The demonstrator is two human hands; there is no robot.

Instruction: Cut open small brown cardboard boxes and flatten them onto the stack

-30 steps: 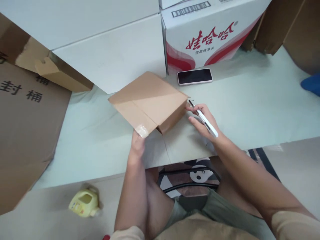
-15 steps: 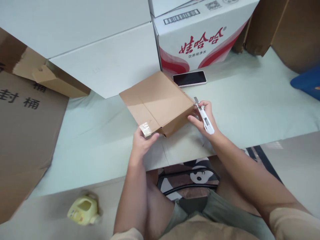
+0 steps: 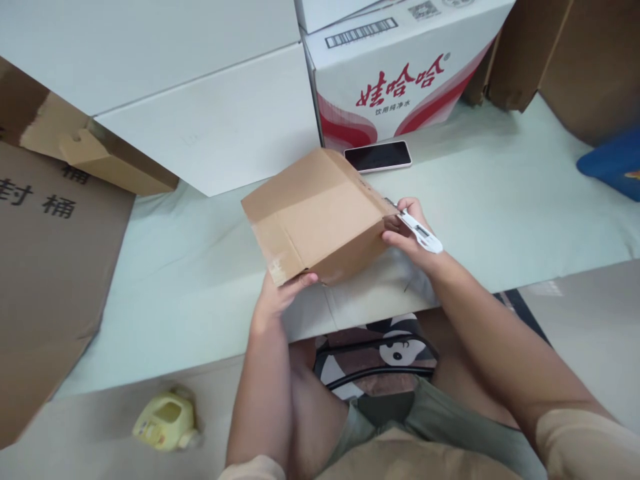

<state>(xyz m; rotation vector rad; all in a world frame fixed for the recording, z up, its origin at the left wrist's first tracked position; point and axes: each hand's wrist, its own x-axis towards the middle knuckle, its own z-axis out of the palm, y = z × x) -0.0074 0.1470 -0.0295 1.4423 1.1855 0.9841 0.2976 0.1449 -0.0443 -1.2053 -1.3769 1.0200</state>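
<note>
A brown cardboard box is tilted over the green-covered table, between my two hands. My left hand grips its near left corner, thumb along the lower edge, beside a strip of clear tape. At the right end, my right hand holds a white utility knife and also touches the box's corner. The knife's blade end lies against that corner, and the fingers behind the box are partly hidden.
A phone lies behind the box, in front of a white and red carton. Large white boxes stand at the back left, brown cardboard at the left. A blue object is at the right. A yellow jug sits on the floor.
The box has tilted, its near side dropping a little and turning. My left hand has moved down and left with its corner. The knife has swung flatter, its handle lower right.
</note>
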